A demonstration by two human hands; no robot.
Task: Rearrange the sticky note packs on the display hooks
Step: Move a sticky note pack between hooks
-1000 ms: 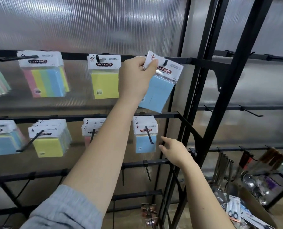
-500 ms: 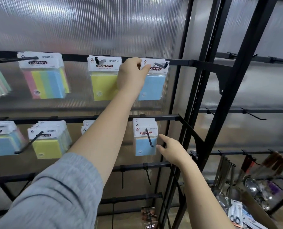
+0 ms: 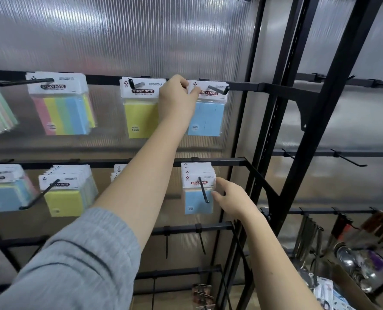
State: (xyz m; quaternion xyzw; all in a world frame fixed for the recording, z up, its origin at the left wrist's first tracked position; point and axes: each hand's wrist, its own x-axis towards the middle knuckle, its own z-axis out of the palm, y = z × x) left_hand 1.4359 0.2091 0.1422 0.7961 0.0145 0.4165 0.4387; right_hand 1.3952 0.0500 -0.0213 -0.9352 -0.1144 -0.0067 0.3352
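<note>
A blue sticky note pack (image 3: 206,117) hangs on the top-row right hook (image 3: 218,89). My left hand (image 3: 177,97) pinches the left edge of its white header card. To its left hangs a yellow pack (image 3: 141,117), partly behind my hand, and a multicolour pack (image 3: 63,113) further left. On the lower row a stack of blue packs (image 3: 198,198) hangs on a hook. My right hand (image 3: 231,198) touches that stack's right edge with fingers apart. A yellow stack (image 3: 67,195) and another blue stack (image 3: 2,193) hang further left.
Black rack uprights (image 3: 273,130) stand right of the packs, with bare hooks (image 3: 349,158) beyond them. Kitchen utensils (image 3: 347,253) hang low on the right. Bare black bars and short hooks (image 3: 200,238) run below the lower packs. A ribbed translucent panel backs the rack.
My left hand slid the tilted blue pack back along the top hook; it now hangs straight against the panel. My right hand crept up to the lower blue stack's edge.
</note>
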